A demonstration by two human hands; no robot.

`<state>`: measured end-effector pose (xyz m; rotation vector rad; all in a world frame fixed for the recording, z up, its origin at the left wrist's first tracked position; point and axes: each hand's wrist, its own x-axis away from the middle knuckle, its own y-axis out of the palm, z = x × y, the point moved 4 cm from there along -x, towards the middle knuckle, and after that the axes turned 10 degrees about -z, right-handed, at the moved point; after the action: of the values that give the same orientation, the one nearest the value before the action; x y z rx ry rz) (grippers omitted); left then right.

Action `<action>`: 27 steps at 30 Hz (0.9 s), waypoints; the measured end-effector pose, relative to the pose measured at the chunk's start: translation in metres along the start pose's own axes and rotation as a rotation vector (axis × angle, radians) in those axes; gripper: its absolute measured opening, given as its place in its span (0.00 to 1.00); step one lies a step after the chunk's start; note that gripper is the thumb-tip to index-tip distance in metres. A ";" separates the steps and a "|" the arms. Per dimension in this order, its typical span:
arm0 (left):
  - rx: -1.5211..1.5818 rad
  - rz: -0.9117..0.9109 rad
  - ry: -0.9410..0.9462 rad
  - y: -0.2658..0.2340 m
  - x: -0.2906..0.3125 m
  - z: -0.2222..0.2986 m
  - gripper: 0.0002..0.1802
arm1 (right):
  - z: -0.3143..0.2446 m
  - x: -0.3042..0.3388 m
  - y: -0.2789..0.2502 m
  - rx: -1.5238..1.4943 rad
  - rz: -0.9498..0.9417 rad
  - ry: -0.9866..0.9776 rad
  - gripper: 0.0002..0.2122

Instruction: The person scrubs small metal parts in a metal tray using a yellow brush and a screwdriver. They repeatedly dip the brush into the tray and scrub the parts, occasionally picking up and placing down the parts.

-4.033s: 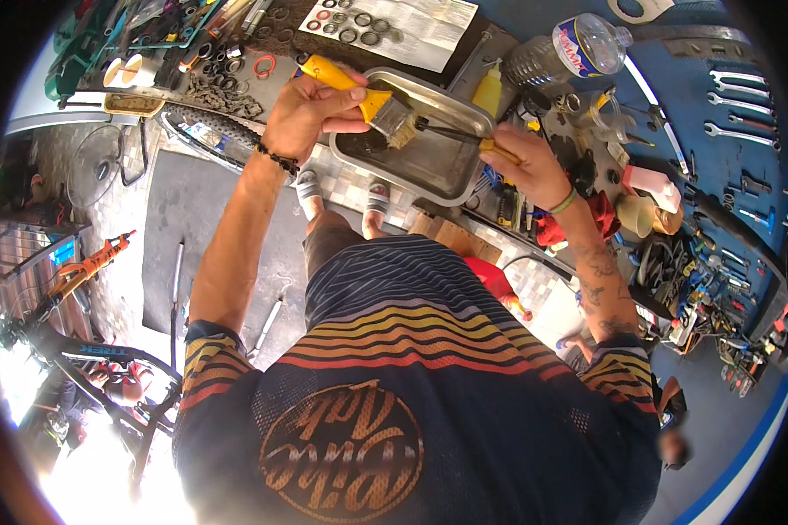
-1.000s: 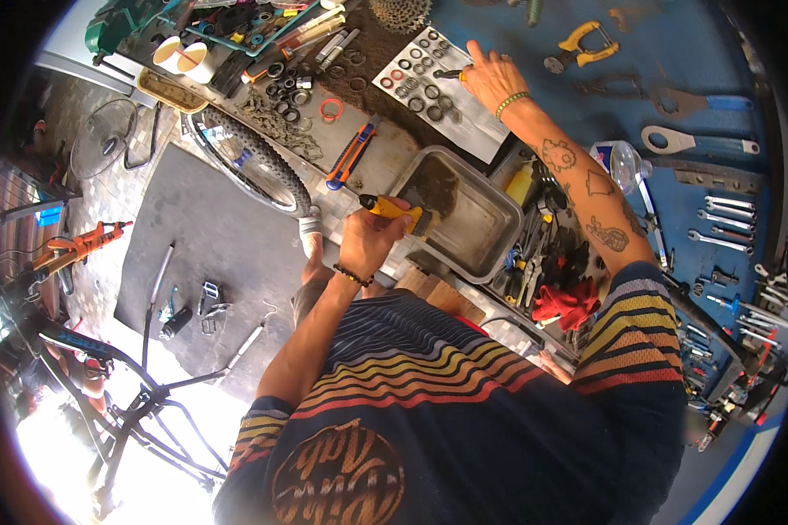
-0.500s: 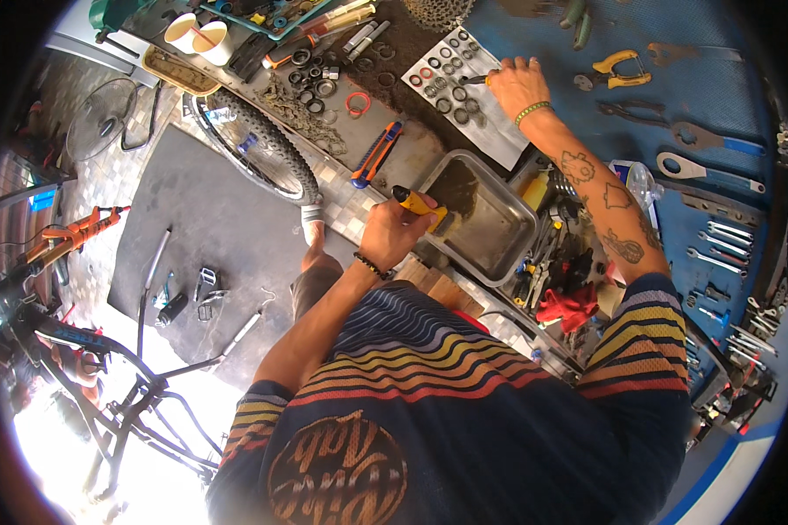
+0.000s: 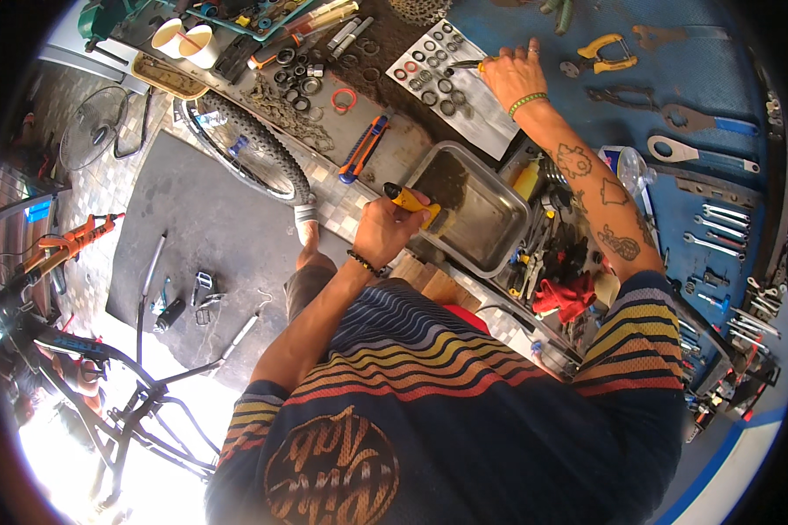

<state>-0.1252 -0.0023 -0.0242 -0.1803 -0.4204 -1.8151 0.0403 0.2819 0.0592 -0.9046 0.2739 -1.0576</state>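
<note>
My left hand (image 4: 383, 229) is closed around a brush (image 4: 407, 199) with a yellow handle and a black end, over the near left edge of a metal tray (image 4: 508, 206). The bristles are at the tray's rim. Shallow murky liquid lies in the tray. Farther off, my right hand (image 4: 511, 80) grips a slim dark-tipped tool (image 4: 469, 65) with yellow on its handle; its exact kind is hard to make out. Its tip hovers over a white sheet (image 4: 486, 118) on which several black, grey and red rings (image 4: 430, 61) sit in rows.
A utility knife (image 4: 365, 150), a chain (image 4: 293, 118) and loose rings lie left of the tray. Paper cups (image 4: 200, 47) stand farther left. Pliers (image 4: 606, 54) and wrenches (image 4: 718, 223) lie on the blue mat at right. A red cloth (image 4: 565, 297) lies near the tray; a bike wheel (image 4: 267, 144) stands beside the bench.
The whole view has shifted slightly. My right hand and its tool have moved a little up and right relative to the sheet. My left hand keeps its grip on the brush by the tray.
</note>
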 end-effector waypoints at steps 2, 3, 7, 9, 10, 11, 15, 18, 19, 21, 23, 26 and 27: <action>-0.016 0.002 -0.026 0.001 0.000 -0.002 0.16 | 0.004 0.004 -0.003 -0.069 0.025 0.019 0.13; -0.024 0.006 -0.039 0.001 0.001 -0.002 0.16 | 0.005 0.008 -0.008 -0.112 0.057 0.030 0.13; 0.082 0.032 -0.006 0.000 0.000 -0.006 0.15 | 0.009 0.024 -0.015 -0.511 0.092 0.114 0.17; 0.151 0.047 0.008 -0.001 0.002 -0.009 0.15 | -0.008 0.026 -0.016 -0.909 -0.182 0.083 0.19; 0.182 0.056 0.013 -0.001 0.001 -0.011 0.15 | -0.017 0.025 -0.015 -1.102 -0.325 0.061 0.20; 0.209 0.027 0.014 0.004 -0.002 -0.013 0.15 | -0.032 0.027 0.021 -1.375 -0.460 0.067 0.23; 0.172 -0.004 -0.056 -0.001 0.000 -0.005 0.15 | -0.093 0.018 0.032 -1.731 -0.784 0.082 0.23; 0.178 -0.011 -0.041 -0.006 -0.001 -0.005 0.15 | -0.108 0.008 0.029 -1.671 -0.696 0.202 0.22; 0.176 -0.021 -0.048 -0.009 -0.002 -0.005 0.15 | -0.110 0.004 0.027 -1.659 -0.675 0.234 0.22; 0.175 -0.047 -0.062 -0.013 -0.003 -0.004 0.15 | -0.111 -0.006 0.032 -1.545 -0.720 0.232 0.23; 0.169 -0.070 -0.071 -0.018 -0.004 -0.003 0.14 | -0.113 -0.014 0.031 -1.485 -0.745 0.191 0.24; 0.177 -0.099 -0.061 -0.024 -0.006 -0.002 0.13 | -0.116 -0.022 0.027 -1.378 -0.745 0.201 0.25; 0.182 -0.109 -0.053 -0.027 -0.006 -0.003 0.13 | -0.116 -0.025 0.027 -1.346 -0.743 0.203 0.25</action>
<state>-0.1487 0.0087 -0.0341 -0.0810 -0.6409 -1.8700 -0.0239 0.2486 -0.0386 -2.2135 0.9235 -1.6490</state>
